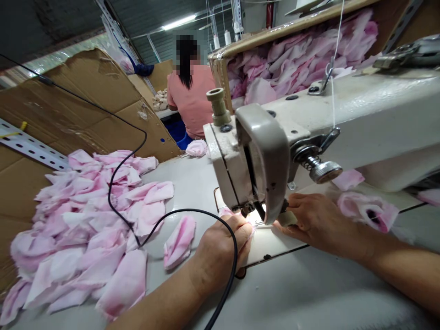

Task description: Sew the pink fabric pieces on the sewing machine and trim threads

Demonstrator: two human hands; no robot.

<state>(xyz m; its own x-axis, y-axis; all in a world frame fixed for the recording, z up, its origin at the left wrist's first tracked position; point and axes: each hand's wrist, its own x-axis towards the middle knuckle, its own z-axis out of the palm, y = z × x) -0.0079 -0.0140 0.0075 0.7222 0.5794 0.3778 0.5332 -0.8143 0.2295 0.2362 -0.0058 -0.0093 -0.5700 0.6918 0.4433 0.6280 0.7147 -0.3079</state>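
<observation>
Left hand [216,250]: fingers curled, grasping a pink fabric piece [225,211] by the sewing machine [364,112] needle area. Right hand [319,222] at the other side; grip hidden, can't tell. Risks: fingertips this close could get stabbed if the feed drags them in; uneven pull could skew or pucker the piece; black cable [187,211] looping over the left forearm could snag. Beyond the counter [309,293]: cardboard box [295,32] heaped with pink-white fabric pieces [292,62]; blue bin [177,133], contents not visible.
</observation>
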